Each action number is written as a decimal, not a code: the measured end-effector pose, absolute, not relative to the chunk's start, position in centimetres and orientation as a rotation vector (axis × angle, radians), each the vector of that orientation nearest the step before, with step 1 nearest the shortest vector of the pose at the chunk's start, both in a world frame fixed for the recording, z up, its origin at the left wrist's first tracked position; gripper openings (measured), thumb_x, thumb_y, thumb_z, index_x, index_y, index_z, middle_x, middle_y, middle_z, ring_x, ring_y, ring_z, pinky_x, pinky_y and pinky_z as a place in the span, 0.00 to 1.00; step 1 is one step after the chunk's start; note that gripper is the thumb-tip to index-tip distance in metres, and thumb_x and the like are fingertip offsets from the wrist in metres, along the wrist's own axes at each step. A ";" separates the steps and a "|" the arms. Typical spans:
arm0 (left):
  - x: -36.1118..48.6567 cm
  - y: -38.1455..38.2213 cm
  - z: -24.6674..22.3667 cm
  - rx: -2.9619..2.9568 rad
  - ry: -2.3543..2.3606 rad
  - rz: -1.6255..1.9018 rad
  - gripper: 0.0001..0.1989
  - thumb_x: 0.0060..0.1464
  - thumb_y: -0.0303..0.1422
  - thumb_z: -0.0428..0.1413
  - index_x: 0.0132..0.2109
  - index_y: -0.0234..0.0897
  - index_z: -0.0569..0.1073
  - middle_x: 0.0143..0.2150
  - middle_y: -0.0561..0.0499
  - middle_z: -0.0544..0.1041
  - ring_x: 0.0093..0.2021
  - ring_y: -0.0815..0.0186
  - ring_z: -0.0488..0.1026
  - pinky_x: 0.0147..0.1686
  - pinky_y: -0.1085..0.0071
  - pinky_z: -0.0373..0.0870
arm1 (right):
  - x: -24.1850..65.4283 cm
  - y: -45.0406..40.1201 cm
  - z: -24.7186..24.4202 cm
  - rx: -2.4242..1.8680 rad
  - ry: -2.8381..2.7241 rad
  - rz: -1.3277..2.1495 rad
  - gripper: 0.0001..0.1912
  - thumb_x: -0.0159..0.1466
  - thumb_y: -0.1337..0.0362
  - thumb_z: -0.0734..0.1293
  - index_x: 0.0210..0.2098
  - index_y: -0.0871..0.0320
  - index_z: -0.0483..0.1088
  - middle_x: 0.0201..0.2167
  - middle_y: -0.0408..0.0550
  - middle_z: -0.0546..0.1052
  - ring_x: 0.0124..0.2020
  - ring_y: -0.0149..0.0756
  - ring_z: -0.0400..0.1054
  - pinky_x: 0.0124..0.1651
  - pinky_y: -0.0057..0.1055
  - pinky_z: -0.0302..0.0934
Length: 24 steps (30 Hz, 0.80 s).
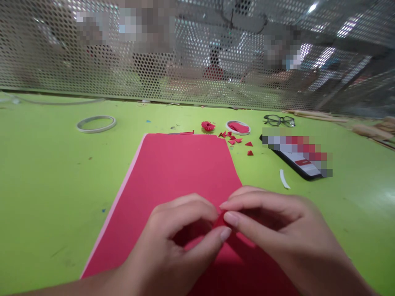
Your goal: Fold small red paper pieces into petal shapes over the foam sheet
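Note:
Between my two hands is a small folded red paper piece (219, 221), partly hidden by the fingers. My left hand (182, 230) is closed in a pinch at its left and lower side. From the right, my right hand (271, 222) pinches the same piece between thumb and fingertips. Both hands hover over a large red paper sheet (182, 164) with a pale left edge. Past its far right corner lie several small folded red triangles (249, 144). A spiky red paper rosette (207, 126) stands beside a white ring (238, 127) with red paper pieces in it.
A tape roll (96, 123) lies at the far left. Eyeglasses (279, 120), a phone (296, 156) and a white paper strip (284, 179) are on the right. A perforated metal screen (185, 74) borders the green table (55, 189), with people behind it.

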<state>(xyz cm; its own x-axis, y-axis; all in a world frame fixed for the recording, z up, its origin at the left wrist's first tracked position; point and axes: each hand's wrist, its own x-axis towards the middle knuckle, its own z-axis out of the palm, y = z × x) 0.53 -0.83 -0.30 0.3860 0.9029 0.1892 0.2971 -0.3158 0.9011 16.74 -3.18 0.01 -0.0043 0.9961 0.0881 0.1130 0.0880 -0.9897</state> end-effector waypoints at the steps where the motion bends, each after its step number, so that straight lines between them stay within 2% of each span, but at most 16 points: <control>1: 0.6 -0.8 -0.3 1.825 1.018 0.923 0.09 0.52 0.27 0.59 0.24 0.36 0.78 0.23 0.52 0.80 0.23 0.68 0.74 0.26 0.79 0.70 | 16.7 -3.2 0.0 -1.225 -1.323 1.087 0.10 0.54 0.74 0.72 0.24 0.52 0.80 0.25 0.39 0.82 0.28 0.30 0.76 0.32 0.19 0.71; 7: 0.4 -1.0 -0.5 1.802 1.061 0.831 0.13 0.53 0.29 0.57 0.21 0.38 0.73 0.18 0.57 0.73 0.20 0.71 0.67 0.22 0.78 0.62 | 16.5 -3.3 -0.3 -1.203 -1.219 1.174 0.09 0.54 0.73 0.71 0.25 0.52 0.80 0.25 0.40 0.82 0.28 0.32 0.77 0.30 0.21 0.72; 12: 0.3 -1.2 -0.5 1.733 1.097 0.716 0.17 0.55 0.35 0.56 0.20 0.39 0.67 0.18 0.56 0.69 0.20 0.69 0.62 0.21 0.76 0.60 | 16.4 -3.4 -0.7 -1.188 -1.158 1.230 0.09 0.53 0.74 0.71 0.24 0.53 0.80 0.23 0.41 0.81 0.26 0.31 0.76 0.28 0.20 0.72; 18: 0.6 -0.9 -0.1 1.748 1.026 0.719 0.13 0.53 0.29 0.56 0.21 0.38 0.70 0.18 0.58 0.69 0.20 0.71 0.63 0.22 0.79 0.60 | 16.6 -3.4 -0.9 -1.122 -1.067 1.314 0.11 0.55 0.75 0.71 0.25 0.51 0.81 0.24 0.39 0.82 0.28 0.28 0.78 0.32 0.15 0.72; 24: 0.3 -0.8 -0.1 1.760 0.967 0.667 0.15 0.56 0.28 0.52 0.21 0.38 0.67 0.19 0.57 0.68 0.20 0.71 0.62 0.22 0.78 0.58 | 16.8 -3.3 -0.8 -1.129 -1.129 1.366 0.11 0.56 0.75 0.71 0.27 0.51 0.80 0.26 0.38 0.82 0.28 0.29 0.77 0.32 0.18 0.72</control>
<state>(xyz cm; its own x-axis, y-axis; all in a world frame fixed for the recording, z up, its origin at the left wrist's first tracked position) 0.34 -0.83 -0.10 0.5318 0.8468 0.0075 0.3077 -0.2015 0.9299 16.79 -3.25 -0.83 -0.0710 0.9955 -0.0627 -0.1262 -0.0713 -0.9894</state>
